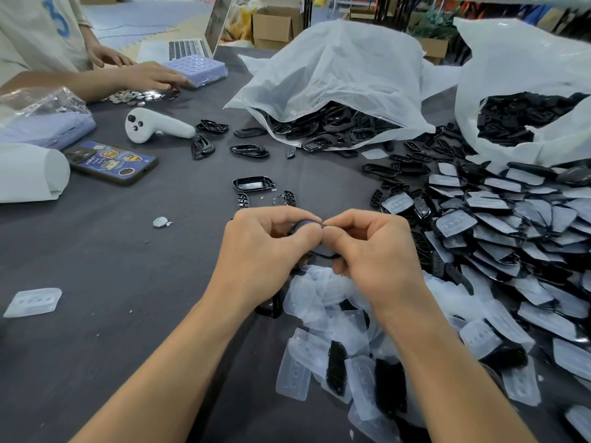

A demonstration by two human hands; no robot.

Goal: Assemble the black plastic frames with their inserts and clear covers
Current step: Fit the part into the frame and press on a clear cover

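Head view: your L hand (265, 247) & R hand (374, 251) both pinch one black frame (304, 223) btwn them; clear covers (319, 294) just under your wrists.

Blk frame (306, 222) mostly behind fingers (287, 218)

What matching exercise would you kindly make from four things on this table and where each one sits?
1. black frame
2. white controller
3. phone
4. lone clear cover

A. alone on the cloth, near left
B. pinched between left hand and right hand
C. beside the white roll
D. just nearer than the silver discs

Pairs: 1-B, 2-D, 3-C, 4-A.
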